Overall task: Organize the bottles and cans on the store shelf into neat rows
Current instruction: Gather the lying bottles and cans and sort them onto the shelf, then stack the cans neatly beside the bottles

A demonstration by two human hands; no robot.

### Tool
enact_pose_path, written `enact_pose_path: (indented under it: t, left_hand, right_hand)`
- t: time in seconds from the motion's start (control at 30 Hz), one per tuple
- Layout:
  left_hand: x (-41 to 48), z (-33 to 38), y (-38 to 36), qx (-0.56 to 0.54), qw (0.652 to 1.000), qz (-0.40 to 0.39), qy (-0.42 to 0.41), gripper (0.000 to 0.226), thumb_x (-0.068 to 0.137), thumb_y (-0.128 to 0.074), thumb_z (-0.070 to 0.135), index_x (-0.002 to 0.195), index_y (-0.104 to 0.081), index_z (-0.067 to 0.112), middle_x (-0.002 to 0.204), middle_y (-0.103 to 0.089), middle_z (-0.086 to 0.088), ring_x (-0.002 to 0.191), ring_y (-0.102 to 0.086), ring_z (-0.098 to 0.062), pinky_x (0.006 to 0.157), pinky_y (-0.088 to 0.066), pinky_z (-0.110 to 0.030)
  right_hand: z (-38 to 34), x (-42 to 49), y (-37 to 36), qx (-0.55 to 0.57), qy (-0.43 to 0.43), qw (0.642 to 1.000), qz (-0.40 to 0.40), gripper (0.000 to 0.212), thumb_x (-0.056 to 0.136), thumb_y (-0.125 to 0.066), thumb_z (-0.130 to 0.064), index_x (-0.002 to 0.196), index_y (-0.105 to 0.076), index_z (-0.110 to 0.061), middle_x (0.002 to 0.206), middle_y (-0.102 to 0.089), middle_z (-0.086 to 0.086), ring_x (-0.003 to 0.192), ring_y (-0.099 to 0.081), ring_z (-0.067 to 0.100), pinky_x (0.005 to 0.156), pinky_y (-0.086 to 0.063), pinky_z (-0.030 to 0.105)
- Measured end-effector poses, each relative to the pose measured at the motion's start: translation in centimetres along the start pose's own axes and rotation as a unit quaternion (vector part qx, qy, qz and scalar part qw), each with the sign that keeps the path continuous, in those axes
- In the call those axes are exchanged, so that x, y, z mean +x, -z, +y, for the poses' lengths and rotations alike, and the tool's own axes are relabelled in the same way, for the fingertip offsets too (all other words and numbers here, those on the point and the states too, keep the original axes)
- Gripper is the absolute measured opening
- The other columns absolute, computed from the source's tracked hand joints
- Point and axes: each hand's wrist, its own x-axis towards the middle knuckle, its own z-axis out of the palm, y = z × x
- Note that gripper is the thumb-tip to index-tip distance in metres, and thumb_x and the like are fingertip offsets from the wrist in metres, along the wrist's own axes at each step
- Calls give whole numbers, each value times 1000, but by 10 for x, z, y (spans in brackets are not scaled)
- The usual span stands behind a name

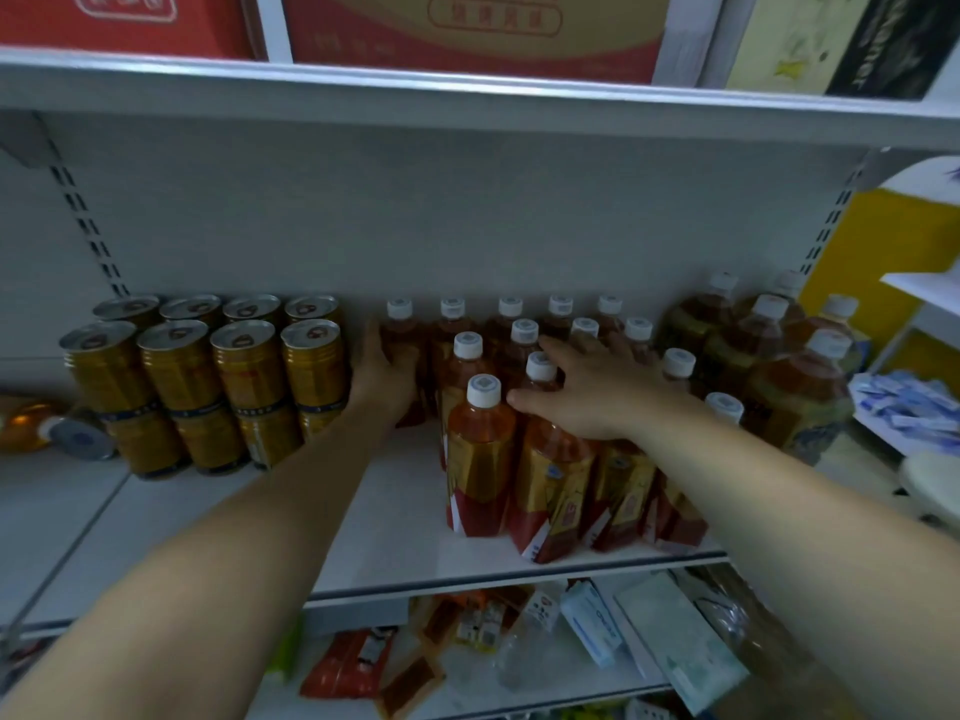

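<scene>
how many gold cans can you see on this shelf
12 gold cans, left of the bottles: four in the upper back row, four in the upper front row, four in the lower row beneath. More may be hidden behind the lower ones.

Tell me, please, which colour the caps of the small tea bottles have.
The caps are white; the head view, the only one, shows them best.

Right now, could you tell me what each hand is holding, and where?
The left hand grips the leftmost bottle mid-body; right hand rests open on bottle tops.
</scene>
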Motion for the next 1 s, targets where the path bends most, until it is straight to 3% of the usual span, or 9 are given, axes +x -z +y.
enact_pose_path:
  t: [0.1, 0.27, 0.37, 0.47, 0.63, 0.7, 0.77, 0.9, 1.0]
  left_hand:
    - [16, -1, -1, -48, 992, -77, 92, 62, 95, -45, 28, 149, -15, 32, 137, -49, -11, 118, -52, -31, 102, -42, -45]
    - [19, -1, -5, -90, 982, -126, 107, 67, 94, -47, 29, 149, -10, 38, 140, -47, -10, 121, -50, -33, 104, -39, -48]
    - [13, -5, -1, -130, 979, -110, 109, 74, 95, -49, 25, 149, 0, 36, 141, -46, -10, 118, -52, -29, 99, -43, -42]
    - [-3, -12, 4, -144, 977, -121, 99, 70, 95, -50, 26, 148, -6, 37, 141, -46, -6, 111, -53, -20, 85, -46, -31]
    - [-22, -8, 31, -31, 977, -199, 74, 58, 94, -54, 33, 146, -29, 32, 139, -49, 0, 123, -50, -19, 107, -37, -40]
    - [-32, 2, 49, 41, 966, -252, 35, 46, 91, -57, 35, 135, -44, 34, 133, -53, 6, 120, -51, -15, 105, -39, -37]
    - [-44, 16, 71, 93, 957, -274, 5, 41, 89, -57, 38, 128, -46, 42, 130, -50, 13, 116, -49, -8, 98, -38, -28]
    - [-67, 40, 124, 214, 939, -264, -55, 54, 89, -55, 42, 140, -36, 38, 120, -39, 22, 114, -38, 0, 83, -32, -15]
    - [-84, 40, 185, 301, 918, -244, -88, 44, 88, -55, 42, 130, -44, 40, 118, -51, 18, 106, -49, -5, 75, -36, -19]
  right_hand:
    - [3, 2, -9, 7, 15, 1000, 13, 91, 61, -20, -89, 143, -4, -53, 160, -15, -2, 144, -4, 33, 109, -13, 58]
    - [6, 7, -13, 8, 5, 1000, 5, 87, 62, -20, -87, 141, 1, -55, 159, -19, -5, 145, -1, 29, 104, -21, 56]
    - [6, 8, -13, 8, 5, 1000, 10, 85, 62, -20, -86, 139, 0, -57, 158, -21, -2, 145, -3, 29, 103, -23, 55]
    - [6, 6, -12, 16, 5, 1000, 10, 86, 61, -21, -86, 140, -1, -57, 158, -20, -2, 145, -2, 30, 101, -25, 55]
    - [0, 6, 5, 54, 4, 998, -40, 98, 51, -30, -92, 141, -20, -53, 157, -23, 2, 142, -12, 36, 107, -21, 54]
    - [-10, 7, 16, 59, 18, 998, -20, 97, 53, -31, -92, 138, -31, -47, 149, -36, 0, 135, -29, 34, 104, -30, 51]
    - [-29, 8, 26, 64, 46, 997, 28, 96, 59, -31, -90, 139, -36, -39, 144, -44, -2, 126, -42, 30, 99, -37, 46]
    - [-90, 9, 38, 84, 100, 989, 74, 90, 74, -40, -80, 146, -32, -26, 148, -40, 4, 129, -41, 30, 91, -37, 37]
    - [-157, 6, 39, 62, 139, 986, 71, 87, 75, -40, -79, 144, -35, -26, 147, -41, 6, 128, -43, 31, 93, -39, 38]
